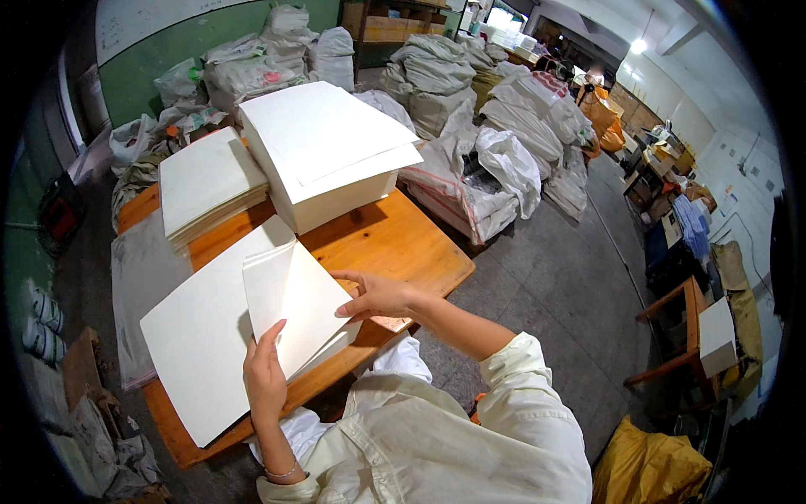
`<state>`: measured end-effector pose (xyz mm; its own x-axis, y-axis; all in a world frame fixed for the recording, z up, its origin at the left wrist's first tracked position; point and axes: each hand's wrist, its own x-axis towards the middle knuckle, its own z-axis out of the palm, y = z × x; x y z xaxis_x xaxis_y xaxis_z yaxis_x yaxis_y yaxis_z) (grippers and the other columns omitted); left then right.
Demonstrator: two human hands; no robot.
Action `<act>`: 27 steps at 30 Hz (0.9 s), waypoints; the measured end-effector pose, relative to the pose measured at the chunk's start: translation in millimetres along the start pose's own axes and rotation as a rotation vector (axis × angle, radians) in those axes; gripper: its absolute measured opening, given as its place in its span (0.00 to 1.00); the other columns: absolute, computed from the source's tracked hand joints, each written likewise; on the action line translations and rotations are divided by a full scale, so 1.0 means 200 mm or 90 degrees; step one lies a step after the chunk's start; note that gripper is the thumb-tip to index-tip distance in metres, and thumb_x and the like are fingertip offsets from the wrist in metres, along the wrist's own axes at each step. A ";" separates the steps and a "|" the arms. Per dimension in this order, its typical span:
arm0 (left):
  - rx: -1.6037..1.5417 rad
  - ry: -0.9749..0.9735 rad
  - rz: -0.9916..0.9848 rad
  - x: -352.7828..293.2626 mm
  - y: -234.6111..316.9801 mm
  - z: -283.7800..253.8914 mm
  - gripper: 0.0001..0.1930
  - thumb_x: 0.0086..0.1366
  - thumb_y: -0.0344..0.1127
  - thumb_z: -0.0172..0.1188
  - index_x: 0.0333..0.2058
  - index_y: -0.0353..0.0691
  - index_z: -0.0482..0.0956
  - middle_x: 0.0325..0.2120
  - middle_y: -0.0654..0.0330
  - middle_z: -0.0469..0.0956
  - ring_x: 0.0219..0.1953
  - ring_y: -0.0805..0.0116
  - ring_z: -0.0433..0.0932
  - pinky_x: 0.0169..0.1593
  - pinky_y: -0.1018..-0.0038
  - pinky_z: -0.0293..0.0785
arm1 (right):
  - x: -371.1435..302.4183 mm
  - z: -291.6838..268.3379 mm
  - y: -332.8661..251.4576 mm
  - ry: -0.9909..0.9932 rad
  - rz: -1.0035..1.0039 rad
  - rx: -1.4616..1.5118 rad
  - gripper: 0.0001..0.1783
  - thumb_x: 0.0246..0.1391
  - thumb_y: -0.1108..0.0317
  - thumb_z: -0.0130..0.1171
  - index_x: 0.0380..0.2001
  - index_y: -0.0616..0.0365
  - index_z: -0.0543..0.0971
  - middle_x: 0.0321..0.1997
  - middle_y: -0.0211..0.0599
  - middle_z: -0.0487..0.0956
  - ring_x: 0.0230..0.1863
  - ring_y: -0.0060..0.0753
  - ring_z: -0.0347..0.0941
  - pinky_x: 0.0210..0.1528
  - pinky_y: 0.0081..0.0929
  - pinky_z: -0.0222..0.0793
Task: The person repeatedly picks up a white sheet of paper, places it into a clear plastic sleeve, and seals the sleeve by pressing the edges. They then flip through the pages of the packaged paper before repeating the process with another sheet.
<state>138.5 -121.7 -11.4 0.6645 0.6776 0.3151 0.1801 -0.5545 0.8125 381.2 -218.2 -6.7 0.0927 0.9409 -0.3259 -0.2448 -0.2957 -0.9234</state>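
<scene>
Folded white paper sheets (315, 307) stand partly raised in front of me, their layers fanned at the lower right edge. My left hand (265, 374) grips their near left edge, thumb side against the paper. At the right edge, my right hand (376, 296) pinches the same sheets, its thumb low and its index finger stretched over the far side. Under and left of them lies a large flat white sheet (197, 349). Just beyond is a tall stack of large white sheets (327, 139), its top sheets slightly askew. Left of that sits a lower cream paper stack (210, 178).
All this rests on an orange-brown wooden table (411, 248). A clear plastic sheet (147, 290) hangs over its left side. Bulging white sacks (504, 172) crowd the floor beyond. At right stand a wooden stool (684, 332) and a yellow sack (651, 462). A person (594, 80) is far back.
</scene>
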 end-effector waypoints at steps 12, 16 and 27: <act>0.034 -0.033 0.056 0.01 -0.02 0.01 0.20 0.60 0.25 0.54 0.52 0.43 0.75 0.41 0.46 0.74 0.43 0.48 0.75 0.46 0.64 0.71 | 0.06 -0.02 0.07 0.010 -0.064 -0.133 0.29 0.46 0.71 0.69 0.53 0.61 0.71 0.38 0.34 0.81 0.37 0.19 0.76 0.40 0.17 0.70; 0.091 -0.039 0.098 0.01 -0.01 0.02 0.28 0.49 0.29 0.66 0.53 0.44 0.75 0.40 0.48 0.75 0.41 0.49 0.75 0.45 0.64 0.72 | 0.07 -0.02 0.08 0.039 -0.077 -0.189 0.30 0.45 0.68 0.70 0.51 0.61 0.72 0.37 0.34 0.81 0.36 0.18 0.76 0.40 0.16 0.69; 0.090 -0.023 0.057 0.00 -0.06 0.03 0.25 0.55 0.29 0.63 0.54 0.44 0.75 0.33 0.48 0.75 0.35 0.52 0.75 0.39 0.66 0.72 | 0.08 -0.04 0.11 -0.007 -0.076 -0.111 0.35 0.44 0.64 0.71 0.54 0.63 0.68 0.45 0.34 0.79 0.45 0.21 0.73 0.49 0.18 0.66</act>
<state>140.2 -118.3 -24.5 0.7081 0.6060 0.3625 0.2179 -0.6758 0.7041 384.2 -210.6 -33.3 0.0997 0.9724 -0.2108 -0.0615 -0.2054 -0.9767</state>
